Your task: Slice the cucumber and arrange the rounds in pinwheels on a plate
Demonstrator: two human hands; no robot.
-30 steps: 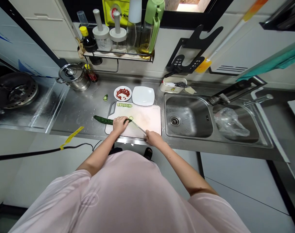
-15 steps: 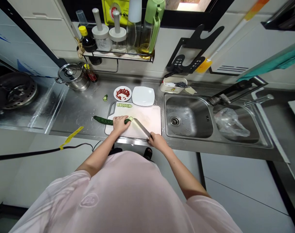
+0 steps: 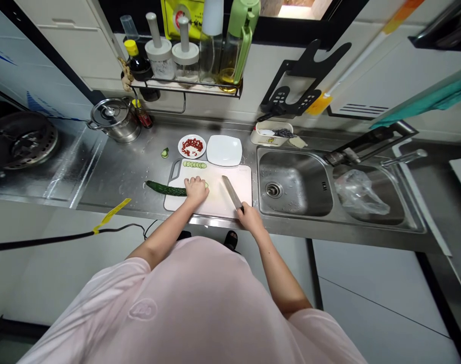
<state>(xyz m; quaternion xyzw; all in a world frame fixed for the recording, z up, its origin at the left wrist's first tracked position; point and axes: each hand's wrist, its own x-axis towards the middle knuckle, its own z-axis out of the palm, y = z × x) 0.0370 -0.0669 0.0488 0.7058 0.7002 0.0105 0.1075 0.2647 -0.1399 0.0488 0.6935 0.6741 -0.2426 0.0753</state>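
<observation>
A long green cucumber [image 3: 162, 188] lies across the left part of the white cutting board [image 3: 215, 205], its uncut end reaching past the board's edge. Over its right end my left hand [image 3: 197, 191] is curled, hiding the cut face; a bit of pale slice [image 3: 206, 185] shows by the fingertips. My right hand [image 3: 250, 218] grips a kitchen knife [image 3: 231, 191] by the handle, blade pointing away from me over the board, apart from the cucumber. A row of cucumber slices [image 3: 194, 164] lies along the board's far edge.
Behind the board stand a plate of chopped red pieces [image 3: 192, 146] and a white plate [image 3: 224, 150]. A cucumber offcut [image 3: 164, 152] lies on the steel counter. The sink [image 3: 294, 182] is at right, a lidded pot [image 3: 115, 121] at left, a condiment rack [image 3: 184, 87] above.
My left hand has slid right along the cucumber, over its cut end and the slice there. The knife has moved right, away from the cucumber, and its blade has turned more upright in view.
</observation>
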